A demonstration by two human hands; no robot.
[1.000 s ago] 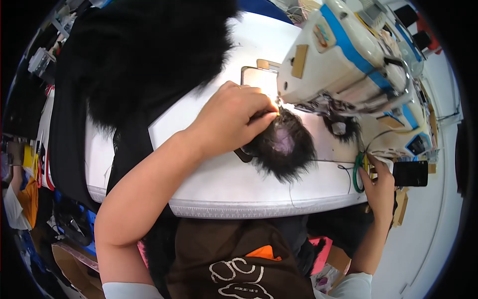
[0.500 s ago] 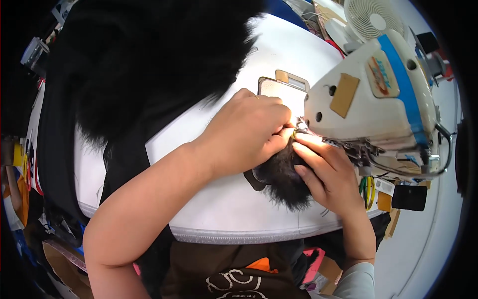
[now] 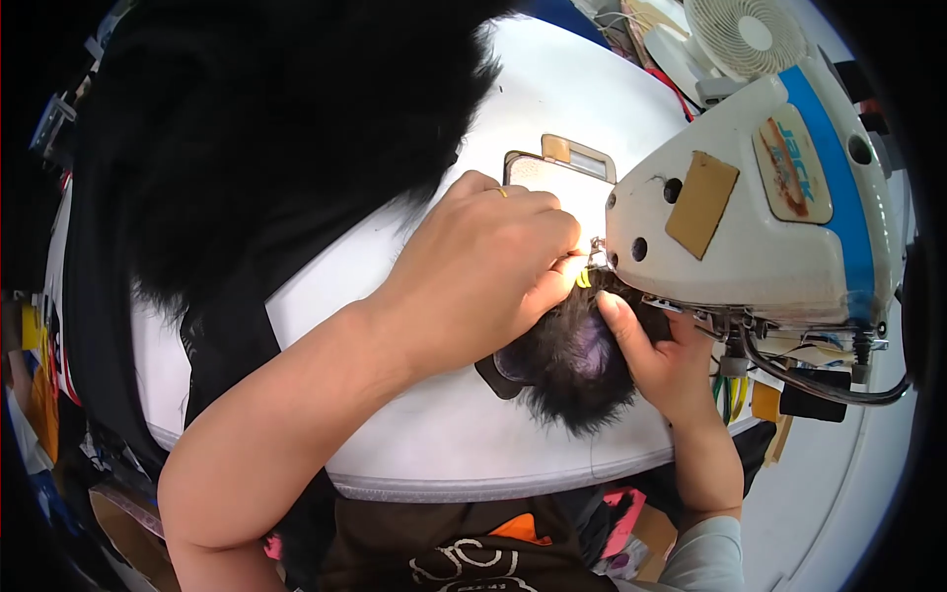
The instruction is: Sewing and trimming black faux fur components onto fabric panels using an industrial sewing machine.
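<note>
A small piece of black fur [image 3: 570, 380] lies beneath the needle end of a white and blue sewing machine [image 3: 735, 266]. My left hand [image 3: 488, 261] is closed, thumb and fingers pinching the fur's far edge close to the lit presser foot [image 3: 597, 252]. Beside its fingertips shows a small yellow-green bit [image 3: 583, 279]. On the fur's right side rests the thumb of my right hand [image 3: 673, 370]; its other fingers go under the machine head and are partly hidden, with the fur between.
A big black fur piece [image 3: 296, 128] covers the left of the white table [image 3: 395, 444]. Behind the machine stands a white fan [image 3: 755, 35]. A curved metal bar [image 3: 819, 390] juts out at the machine's right. Cardboard [image 3: 128, 518] lies below, left of the table.
My right hand's fingers have slid from the top of the fur to beneath the machine head. More of the small fur piece shows now. My left hand keeps its pinch.
</note>
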